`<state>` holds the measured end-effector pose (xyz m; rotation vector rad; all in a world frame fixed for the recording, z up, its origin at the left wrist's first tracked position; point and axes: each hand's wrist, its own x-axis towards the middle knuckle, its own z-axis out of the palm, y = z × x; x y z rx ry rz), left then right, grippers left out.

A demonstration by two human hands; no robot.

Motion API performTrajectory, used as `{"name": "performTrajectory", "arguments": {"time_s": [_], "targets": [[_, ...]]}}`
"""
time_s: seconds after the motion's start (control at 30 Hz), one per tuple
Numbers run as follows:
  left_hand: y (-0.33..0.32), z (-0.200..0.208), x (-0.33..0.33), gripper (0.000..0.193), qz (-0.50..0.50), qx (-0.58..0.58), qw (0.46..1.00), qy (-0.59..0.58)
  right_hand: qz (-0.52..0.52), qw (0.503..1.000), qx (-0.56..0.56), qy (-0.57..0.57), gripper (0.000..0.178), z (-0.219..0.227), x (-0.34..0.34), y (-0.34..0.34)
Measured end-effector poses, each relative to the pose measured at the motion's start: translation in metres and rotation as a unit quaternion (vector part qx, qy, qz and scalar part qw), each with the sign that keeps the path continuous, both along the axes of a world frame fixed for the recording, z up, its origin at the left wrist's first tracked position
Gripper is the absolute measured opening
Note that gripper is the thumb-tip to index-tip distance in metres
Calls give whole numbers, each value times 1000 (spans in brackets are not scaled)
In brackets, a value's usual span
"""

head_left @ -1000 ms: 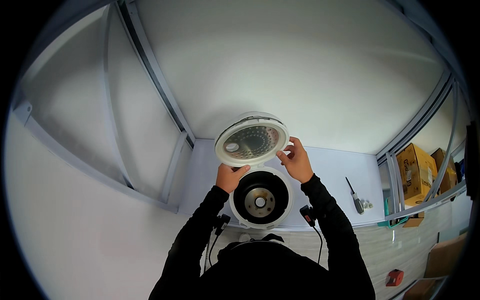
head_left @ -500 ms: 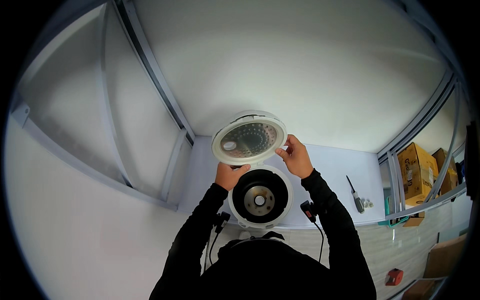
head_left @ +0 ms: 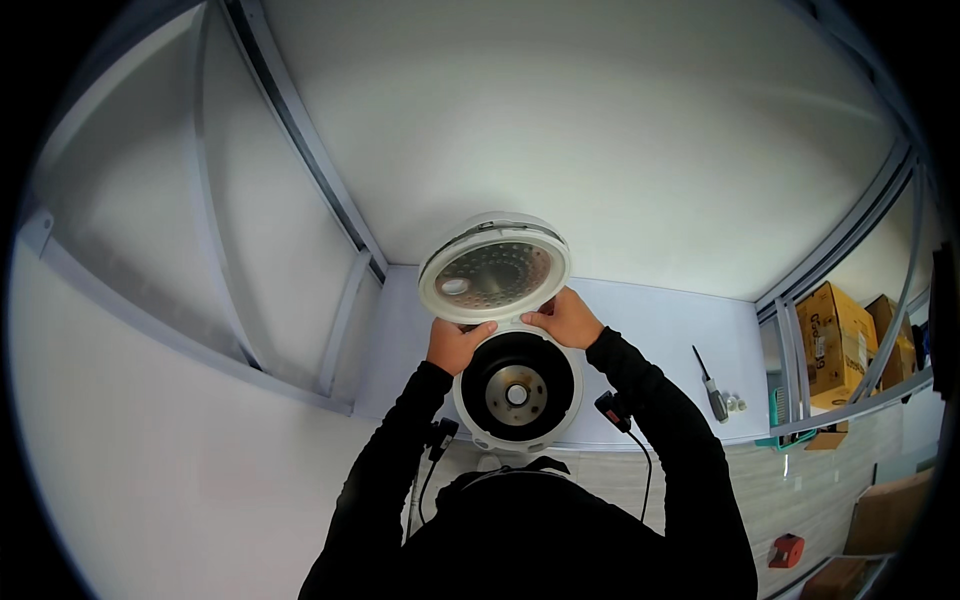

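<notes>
A white rice cooker [head_left: 478, 428] stands at the table's front edge with its lid [head_left: 548, 297] raised. The lid's inner metal plate is dotted with bumps and has a small pale oval at its left. No pot sits in the dark cavity, and a round metal heating plate [head_left: 530, 405] shows at its bottom. My left hand [head_left: 458, 345] grips the lid's lower left edge by the hinge, thumb in front. On the other side, my right hand [head_left: 570, 320] holds the lower right edge, its thumb near the hinge. The other fingers of both hands are mostly hidden behind the lid.
To the right on the white table [head_left: 665, 350] lie a grey-handled screwdriver [head_left: 716, 402] and several small pale parts [head_left: 736, 403]. Metal frame posts flank the table. Beyond are yellow cartons [head_left: 835, 345], a teal basket [head_left: 790, 440] and a red object [head_left: 787, 551] on the floor.
My right hand has slid down and left along the lid's rim toward the hinge. My left hand stays at the lower left edge. The lid remains raised.
</notes>
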<state>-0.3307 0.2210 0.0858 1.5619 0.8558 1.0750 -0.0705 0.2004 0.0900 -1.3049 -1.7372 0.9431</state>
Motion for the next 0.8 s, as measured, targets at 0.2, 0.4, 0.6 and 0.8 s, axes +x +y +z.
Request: {"name": "performTrajectory", "arguments": {"time_s": [0.2, 0.4, 0.6, 0.8], "targets": [[0, 1, -2, 46, -9, -19, 1000, 5, -33, 996, 34, 70, 57, -11, -16, -1], [-4, 6, -4, 41, 10, -15, 998, 67, -43, 997, 28, 60, 54, -9, -19, -7], [-5, 7, -3, 37, 29, 2, 996, 80, -60, 997, 21, 43, 53, -9, -20, -8], [-5, 4, 0, 40, 26, -6, 999, 38, -66, 995, 34, 59, 54, -5, -22, -10]]}}
